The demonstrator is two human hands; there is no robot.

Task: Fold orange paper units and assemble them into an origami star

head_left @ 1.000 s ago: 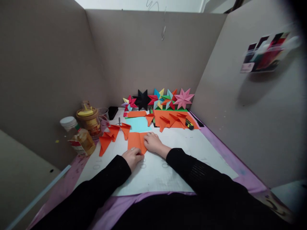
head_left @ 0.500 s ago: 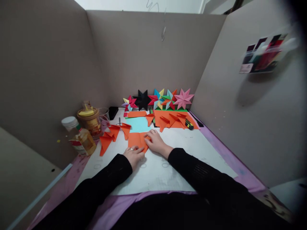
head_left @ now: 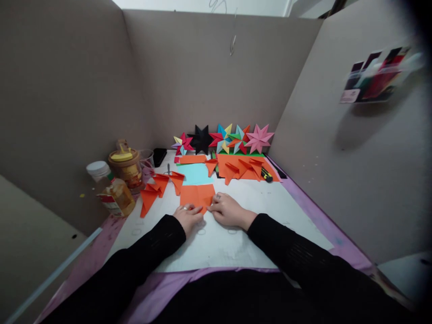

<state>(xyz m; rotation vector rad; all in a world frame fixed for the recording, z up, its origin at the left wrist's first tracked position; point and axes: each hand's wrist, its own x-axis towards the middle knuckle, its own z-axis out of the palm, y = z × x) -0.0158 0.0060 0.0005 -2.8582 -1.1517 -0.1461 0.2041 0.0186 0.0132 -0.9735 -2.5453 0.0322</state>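
A sheet of orange origami paper (head_left: pixel 197 194) lies on the white work sheet in front of me, with a vertical crease near its middle and its lower corners folded in towards a point. At its lower left edge my left hand (head_left: pixel 189 218) is closed, a ring on one finger, its fingertips pressing the paper by the folded point. My right hand (head_left: pixel 229 210) is closed at the lower right edge, fingers bent and pinched together on the paper. The thumb of the left hand is hidden. Folded orange pieces (head_left: pixel 150 198) stand to the left of the paper.
Beyond the paper lies a light blue sheet (head_left: pixel 195 174). More folded orange pieces (head_left: pixel 232 171) and a yellow-black cutter (head_left: pixel 266 174) rest at the back right. Several paper stars (head_left: pixel 201 139) lean on the rear panel. A bottle (head_left: pixel 116 195) and a tub (head_left: pixel 125 166) stand left.
My right hand has moved down and right, from the paper's middle to its lower right edge, uncovering more of the sheet. My left hand has stayed almost in place.
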